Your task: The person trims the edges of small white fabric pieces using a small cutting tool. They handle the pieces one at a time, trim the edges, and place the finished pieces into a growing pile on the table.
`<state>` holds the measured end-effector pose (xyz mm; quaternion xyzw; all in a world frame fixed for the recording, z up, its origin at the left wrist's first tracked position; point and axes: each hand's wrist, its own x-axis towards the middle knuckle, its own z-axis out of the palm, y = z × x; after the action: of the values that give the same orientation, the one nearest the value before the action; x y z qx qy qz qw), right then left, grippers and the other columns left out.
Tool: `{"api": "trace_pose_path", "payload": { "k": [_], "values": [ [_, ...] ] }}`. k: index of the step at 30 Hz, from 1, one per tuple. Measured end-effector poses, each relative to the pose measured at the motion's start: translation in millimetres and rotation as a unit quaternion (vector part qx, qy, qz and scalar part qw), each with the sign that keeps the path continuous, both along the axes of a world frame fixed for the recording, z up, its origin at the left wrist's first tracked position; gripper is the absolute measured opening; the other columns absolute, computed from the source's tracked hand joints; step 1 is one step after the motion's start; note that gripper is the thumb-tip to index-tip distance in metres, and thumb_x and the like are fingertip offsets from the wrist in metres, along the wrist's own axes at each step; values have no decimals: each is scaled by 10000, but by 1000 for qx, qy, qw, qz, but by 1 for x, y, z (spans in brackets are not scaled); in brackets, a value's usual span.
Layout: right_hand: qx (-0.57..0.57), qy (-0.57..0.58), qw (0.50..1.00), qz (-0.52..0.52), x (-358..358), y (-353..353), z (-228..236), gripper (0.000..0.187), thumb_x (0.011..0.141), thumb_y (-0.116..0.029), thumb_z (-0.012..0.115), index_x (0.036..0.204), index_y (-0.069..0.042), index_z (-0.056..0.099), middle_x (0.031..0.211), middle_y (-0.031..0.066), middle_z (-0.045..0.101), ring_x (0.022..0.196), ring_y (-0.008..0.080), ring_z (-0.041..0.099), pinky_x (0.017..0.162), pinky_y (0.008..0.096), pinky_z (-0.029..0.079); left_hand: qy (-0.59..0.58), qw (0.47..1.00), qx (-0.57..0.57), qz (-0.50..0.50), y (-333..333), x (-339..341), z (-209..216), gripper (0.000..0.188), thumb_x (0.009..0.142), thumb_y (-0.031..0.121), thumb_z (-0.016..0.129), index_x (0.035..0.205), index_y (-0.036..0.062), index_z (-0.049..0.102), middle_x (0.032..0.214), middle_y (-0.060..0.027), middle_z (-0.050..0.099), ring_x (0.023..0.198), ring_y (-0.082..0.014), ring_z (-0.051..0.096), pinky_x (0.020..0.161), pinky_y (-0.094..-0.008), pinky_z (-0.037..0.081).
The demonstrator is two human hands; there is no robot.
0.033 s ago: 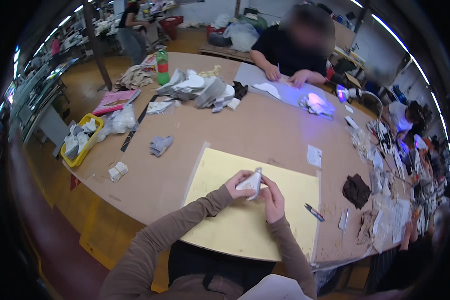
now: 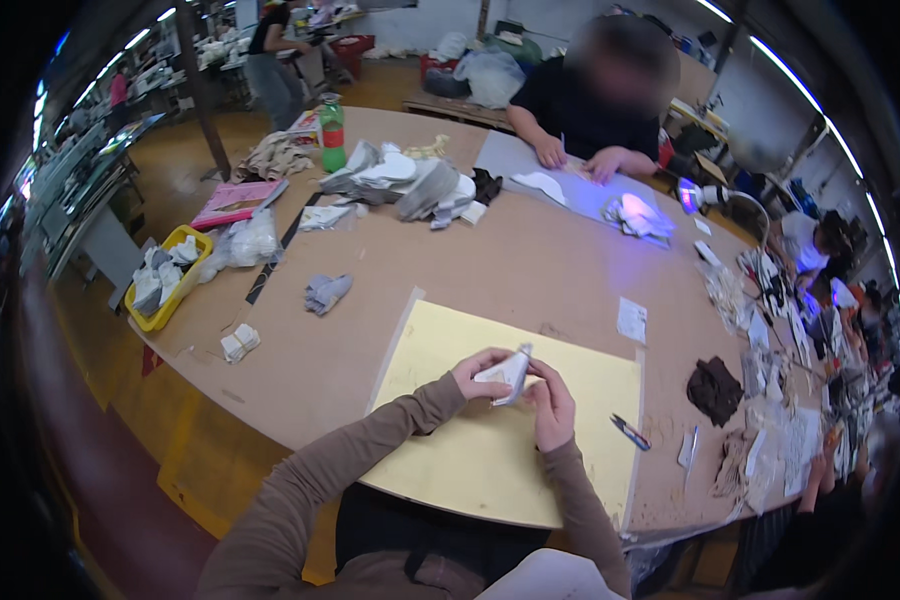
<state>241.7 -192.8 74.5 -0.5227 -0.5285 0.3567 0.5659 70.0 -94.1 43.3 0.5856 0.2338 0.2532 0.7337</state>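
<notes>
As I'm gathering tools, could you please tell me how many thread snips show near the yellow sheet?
1: the thread snips, at the right edge of the yellow sheet, right of the right hand; others may hide in clutter farther right.

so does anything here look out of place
Mildly: a crumpled grey fabric piece lies alone, apart from the grey-and-white fabric heap, and small dark specks litter the brown tabletop right of the yellow rectangular sheet. No damage shows on the folded white fabric piece in the left hand.
</notes>
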Motion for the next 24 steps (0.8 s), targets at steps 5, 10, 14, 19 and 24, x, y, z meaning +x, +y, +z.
{"api": "trace_pose_path", "payload": {
  "k": [5,10,14,19,24],
  "values": [
    [69,-112,987,-93,2,2,3,271,829,38,677,1095,-6,648,881,67,616,690,103,572,597,233,457,-24,997,-55,-50,-6,-7,21,576,881,267,720,1377,73,500,1171,-54,606,1056,-135,578,902,-289,485],
    [103,-140,981,-90,6,1,4,120,784,42,729,885,6,676,776,58,607,618,99,549,554,234,439,8,998,-32,-62,-7,-1,16,594,852,324,722,1369,112,520,988,-9,624,721,-51,551,558,-190,448],
    [76,-88,990,-83,2,-2,3,87,795,49,715,853,9,663,788,55,611,643,102,562,580,231,458,15,996,-21,-86,-3,-6,11,579,853,310,720,1362,112,526,980,-6,619,716,-49,547,552,-187,442],
    [44,-55,991,-117,7,-2,4,86,798,69,697,863,25,663,792,61,617,699,124,591,602,237,479,32,994,-6,-108,0,-4,4,588,844,309,721,1354,91,526,1098,-37,618,925,-94,589,747,-233,504],
    [133,-221,960,-112,10,-3,11,100,779,69,713,851,8,681,762,78,620,619,131,551,535,238,439,16,994,41,-97,0,2,-4,598,815,287,750,1332,73,541,1173,-59,609,1052,-148,571,890,-295,481]
  ]
}}
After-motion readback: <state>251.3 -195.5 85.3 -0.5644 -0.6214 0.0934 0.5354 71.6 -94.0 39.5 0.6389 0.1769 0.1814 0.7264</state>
